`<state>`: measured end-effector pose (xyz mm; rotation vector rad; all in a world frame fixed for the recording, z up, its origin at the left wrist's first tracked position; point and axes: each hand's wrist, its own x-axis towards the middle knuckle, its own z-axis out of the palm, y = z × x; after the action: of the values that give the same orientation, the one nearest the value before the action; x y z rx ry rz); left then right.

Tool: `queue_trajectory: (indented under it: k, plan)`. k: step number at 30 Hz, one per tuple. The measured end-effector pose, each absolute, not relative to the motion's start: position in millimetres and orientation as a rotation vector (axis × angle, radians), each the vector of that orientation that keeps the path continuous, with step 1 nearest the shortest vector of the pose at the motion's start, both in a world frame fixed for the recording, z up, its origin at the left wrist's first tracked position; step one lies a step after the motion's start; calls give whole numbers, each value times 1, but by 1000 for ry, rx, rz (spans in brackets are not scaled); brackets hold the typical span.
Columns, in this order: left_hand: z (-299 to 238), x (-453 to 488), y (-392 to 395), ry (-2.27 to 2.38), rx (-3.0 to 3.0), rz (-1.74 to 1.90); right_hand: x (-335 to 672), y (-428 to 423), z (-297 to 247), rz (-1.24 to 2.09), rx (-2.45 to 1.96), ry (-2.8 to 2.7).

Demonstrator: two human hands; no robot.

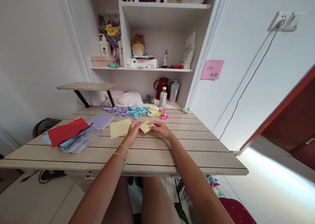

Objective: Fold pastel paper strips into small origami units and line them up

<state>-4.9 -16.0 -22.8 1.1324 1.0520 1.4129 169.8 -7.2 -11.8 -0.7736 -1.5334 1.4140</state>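
Note:
A small, partly folded yellow paper (pixel 145 127) lies on the wooden table (pixel 157 152) between my two hands. My left hand (pixel 134 129) pinches its left edge with closed fingers. At the paper's right edge my right hand (pixel 159 128) holds it, fingers pressed together. A flat yellow sheet (pixel 120 128) sits just left of my left hand. Beyond the hands runs a row of folded paper shapes (pixel 137 111) in purple, blue, yellow and pink.
A stack of coloured paper sheets (pixel 73 135) with a red one on top lies at the table's left. A small green folded piece (pixel 186 110) rests near the right wall. A bottle (pixel 162 98), a red jug (pixel 161 87) and shelves stand at the back.

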Motion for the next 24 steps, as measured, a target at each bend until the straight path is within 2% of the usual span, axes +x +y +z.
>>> queue_trajectory:
  k: [8, 24]
  plan:
    - [-21, -6, -18, 796, 1092, 1283, 172, -10, -9, 1459, -692, -1519]
    - [-23, -3, -18, 803, 1077, 1208, 172, 1, -17, 1369, -846, -1409]
